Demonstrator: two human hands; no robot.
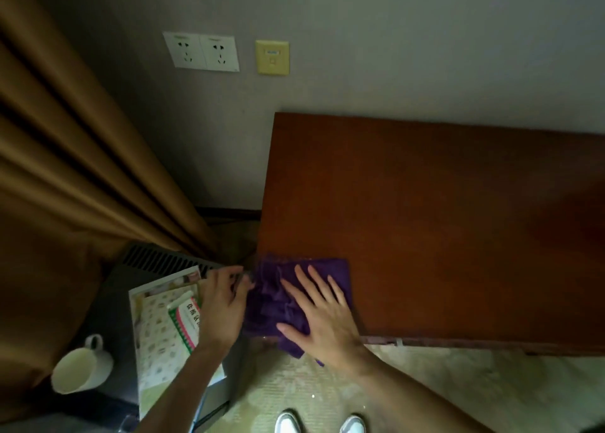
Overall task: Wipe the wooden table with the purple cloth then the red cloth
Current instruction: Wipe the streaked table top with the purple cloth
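Observation:
The purple cloth (278, 297) lies bunched on the near left corner of the reddish-brown wooden table (442, 220), part of it hanging over the front edge. My right hand (322, 318) presses flat on the cloth with fingers spread. My left hand (222, 305) pinches the cloth's left edge just off the table's side. No red cloth is in view.
Left of the table stands a dark low unit (114, 301) carrying a patterned tray with a box (185, 321) and a white mug (82, 365). A brown curtain (65, 171) hangs at left. Wall sockets (203, 51) sit above. My shoes (319, 423) stand on the carpet.

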